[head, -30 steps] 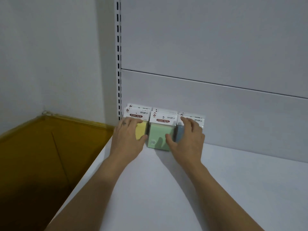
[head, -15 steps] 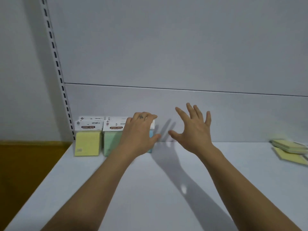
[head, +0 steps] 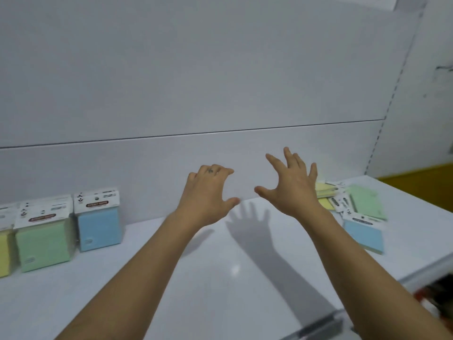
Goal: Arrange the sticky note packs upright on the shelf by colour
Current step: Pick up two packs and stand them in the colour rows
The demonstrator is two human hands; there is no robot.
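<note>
**Three colour rows up, loose pile left to sort**

Upright packs are at the left end of the shelf [head: 220, 278], near the back panel [head: 220, 94]. The yellow pack [head: 3, 251] is cut by the frame edge. The green pack [head: 44, 241] is right beside it, and the blue pack [head: 99, 227] is just right of that with a slim gap. All three have headers up and faces front. More headers show behind the green one, so the rows look more than one deep.

The loose pile [head: 353, 204] is well apart, at the right end. The flat blue pack [head: 362, 235] lies nearest the front. Green and yellow ones lie behind it, flat and overlapping, with headers pointing different ways.

Step in hand, my read: reach to the pile for the next pack. To do it well:
- Take one pack at a time. The flat blue one lies clear at the front, so it looks easiest.
- Grip the block by its sides, not the card header, which will likely flex.
- Stand it on its bottom edge, header up, face front.
- Slide it in against its own colour so the fronts line up.
- The wrap looks slick, so set it down square or it may skid.

Both hands are above the bare middle of the shelf, between rows and pile, touching nothing.
- Left hand [head: 208, 195]: empty, fingers loosely bent, thumb out.
- Right hand [head: 291, 190]: empty, fingers splayed wide, the nearer one to the pile.
</note>
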